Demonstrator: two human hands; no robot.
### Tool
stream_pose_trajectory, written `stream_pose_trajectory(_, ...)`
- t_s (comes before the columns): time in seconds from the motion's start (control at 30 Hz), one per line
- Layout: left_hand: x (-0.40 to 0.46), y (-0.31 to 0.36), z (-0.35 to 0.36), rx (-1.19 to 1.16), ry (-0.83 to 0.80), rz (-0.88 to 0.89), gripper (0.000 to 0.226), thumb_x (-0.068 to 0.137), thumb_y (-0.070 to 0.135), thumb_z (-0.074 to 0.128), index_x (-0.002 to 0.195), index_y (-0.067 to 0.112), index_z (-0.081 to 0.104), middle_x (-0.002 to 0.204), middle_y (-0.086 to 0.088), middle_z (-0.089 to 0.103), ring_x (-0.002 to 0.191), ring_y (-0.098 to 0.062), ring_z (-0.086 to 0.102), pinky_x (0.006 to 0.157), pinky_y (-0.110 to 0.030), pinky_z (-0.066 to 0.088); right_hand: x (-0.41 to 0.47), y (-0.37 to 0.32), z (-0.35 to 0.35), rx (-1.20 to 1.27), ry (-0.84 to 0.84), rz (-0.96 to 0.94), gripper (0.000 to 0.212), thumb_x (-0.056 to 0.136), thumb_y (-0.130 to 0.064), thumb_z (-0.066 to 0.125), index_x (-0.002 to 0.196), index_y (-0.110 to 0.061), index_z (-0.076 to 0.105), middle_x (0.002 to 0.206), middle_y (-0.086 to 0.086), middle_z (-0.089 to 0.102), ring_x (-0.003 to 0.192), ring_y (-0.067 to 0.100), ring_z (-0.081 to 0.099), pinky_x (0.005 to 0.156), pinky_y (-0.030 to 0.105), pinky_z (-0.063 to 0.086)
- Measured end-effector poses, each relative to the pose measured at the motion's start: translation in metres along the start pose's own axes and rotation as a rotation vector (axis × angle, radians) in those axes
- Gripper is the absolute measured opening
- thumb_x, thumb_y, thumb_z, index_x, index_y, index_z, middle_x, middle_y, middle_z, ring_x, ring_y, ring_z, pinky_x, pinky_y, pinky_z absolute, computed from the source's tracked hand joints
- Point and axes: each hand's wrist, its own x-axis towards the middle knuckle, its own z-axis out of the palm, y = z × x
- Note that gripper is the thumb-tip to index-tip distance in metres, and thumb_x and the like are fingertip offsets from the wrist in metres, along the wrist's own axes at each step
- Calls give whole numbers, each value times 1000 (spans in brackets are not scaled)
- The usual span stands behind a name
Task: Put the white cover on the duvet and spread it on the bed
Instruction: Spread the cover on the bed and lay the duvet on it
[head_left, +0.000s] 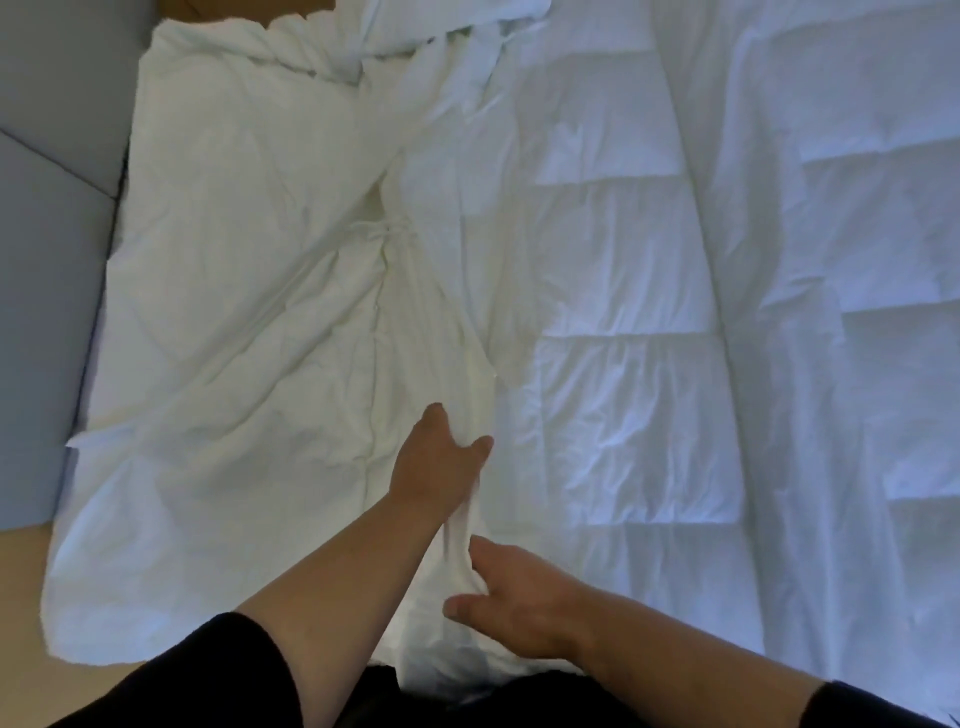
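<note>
Gathering the open edge of the white cover (249, 322) is where I am: my left hand (434, 462) reaches forward with thumb and fingers closed on a bunched fold of its cloth, and my right hand (511, 597) sits just nearer to me, thumb out to the side, fingers curled round the same ridge of fabric. That ridge runs between both hands along the line where the cover meets the duvet (675, 322).

I judge the covering step to be only partly done. The left part of the bedding looks sheathed in smooth, creased cotton, while the quilted squares of the duvet lie bare across the whole right side of the bed. The next move, as I see it, calls for drawing the gathered edge sideways to the right over the bare quilting, keeping both grips firm so the cloth slides without twisting.

The cover is plain white, thin and rumpled, with a small tie showing near its middle. The duvet is puffy, stitched in boxes and lies flat. A grey padded panel (47, 260) borders the bed on the left.
</note>
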Motion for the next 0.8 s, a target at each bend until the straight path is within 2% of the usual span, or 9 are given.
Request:
stream_pose_trajectory(0.07, -2, -9, -12, 48, -7, -22, 23, 95, 33, 55, 92, 15, 41, 82, 0, 54, 79, -24, 59, 68, -32, 41, -5, -8, -5, 0, -35, -36, 49, 96, -37, 59, 142, -29, 46, 139, -6, 58, 125, 15, 54, 104, 29, 39)
stream_pose_trajectory(0.2, -26, -24, -38, -76, -9, 28, 26, 102, 27, 44, 79, 16, 39, 75, 2, 51, 66, -15, 50, 60, -28, 38, -12, -27, -6, -153, -77, -93, 42, 97, -45, 55, 137, -32, 50, 137, -6, 59, 123, 15, 54, 105, 31, 40)
stream_pose_trajectory(0.3, -53, -34, -62, -259, -14, 58, 24, 102, 27, 47, 81, 18, 52, 71, 8, 56, 70, -13, 53, 64, -26, 41, -14, -49, 7, -174, -140, -148, 31, 94, -59, 51, 104, -32, 63, 106, -9, 68, 100, 12, 61, 95, 31, 46)
stream_pose_trajectory(0.4, -84, -47, -92, -380, -67, 97, 24, 100, 32, 49, 89, 17, 64, 78, -3, 66, 73, -22, 60, 71, -31, 50, -10, -68, 0, 290, 116, -102, 30, 90, -54, 52, 87, -27, 64, 70, -4, 59, 66, 13, 55, 73, 36, 52)
stream_pose_trajectory(0.47, -109, -60, -109, -408, -81, 119, 22, 101, 32, 51, 93, 20, 68, 82, -4, 67, 71, -13, 60, 70, -25, 48, -2, -84, -14, 471, 436, -36, 34, 95, -53, 51, 101, -21, 62, 77, 3, 60, 66, 16, 56, 71, 46, 57)
stream_pose_trajectory(0.53, -131, -76, -121, -402, -109, 137, 25, 100, 29, 52, 90, 10, 63, 73, -4, 55, 66, -10, 50, 67, -27, 42, 11, -106, -29, 515, 602, -18, 33, 99, -52, 51, 110, -21, 57, 91, 5, 63, 74, 17, 61, 72, 45, 60)
stream_pose_trajectory(0.6, -154, -94, -127, -384, -134, 164, 34, 101, 29, 53, 83, 1, 49, 71, -2, 40, 66, -13, 38, 66, -30, 34, 29, -129, -40, 547, 620, 9, 35, 97, -49, 56, 114, -17, 56, 101, 6, 65, 82, 20, 66, 69, 40, 62)
stream_pose_trajectory(0.67, -174, -111, -129, -391, -152, 176, 36, 101, 30, 53, 77, 5, 43, 71, 0, 36, 66, -14, 34, 65, -29, 31, 49, -146, -45, 534, 584, 81, 33, 97, -42, 60, 113, -13, 59, 106, 8, 66, 87, 22, 67, 68, 37, 63)
stream_pose_trajectory(0.8, -207, -138, -132, -578, -150, 137, 32, 101, 28, 54, 70, 28, 61, 67, 9, 50, 64, -8, 46, 65, -21, 39, 75, -144, -20, 688, 552, 297, 18, 95, -25, 64, 108, -13, 61, 115, 10, 61, 94, 26, 64, 77, 43, 60)
